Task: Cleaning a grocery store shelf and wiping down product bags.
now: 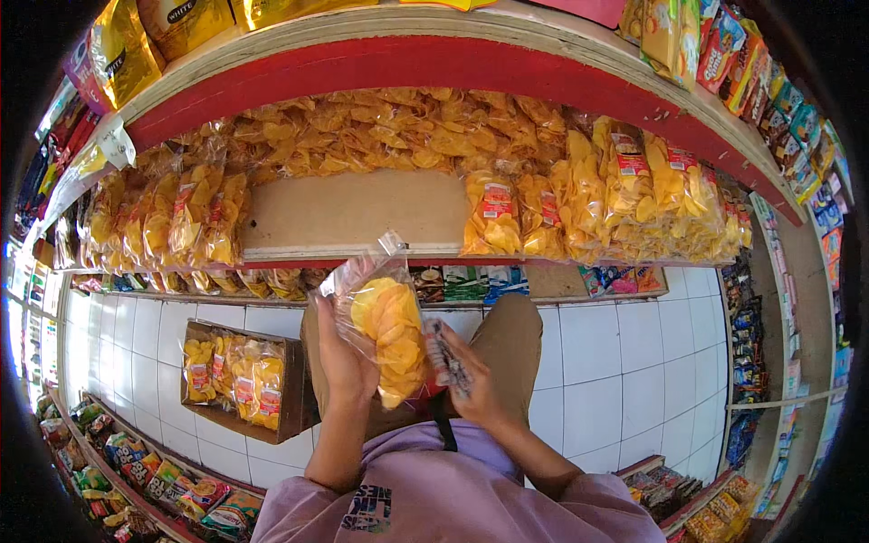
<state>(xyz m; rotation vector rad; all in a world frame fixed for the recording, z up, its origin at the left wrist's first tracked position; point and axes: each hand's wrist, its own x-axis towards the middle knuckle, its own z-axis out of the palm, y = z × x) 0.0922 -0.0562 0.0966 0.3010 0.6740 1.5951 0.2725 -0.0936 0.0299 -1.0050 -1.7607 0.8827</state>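
Upright in my left hand (347, 366) is a clear plastic bag of yellow chips (389, 326), its sealed top pointing at the shelf. Close by the bag's right side, my right hand (472, 388) grips a crumpled grey, black and white cloth (448, 361). Whether that cloth touches the bag cannot be made out. Both hands are above my lap, between my bent knees. On the floor to my left sits an open cardboard box (293, 394) with several labelled chip bags (254, 387) in it.
Ahead is a wooden shelf (353, 210) with a bare stretch between chip bags (204, 217) on the left and more chip bags (611, 190) on the right. A red shelf edge (441, 64) overhangs it. Snack racks (156, 468) stand behind left; white tiles (597, 346) cover the floor.
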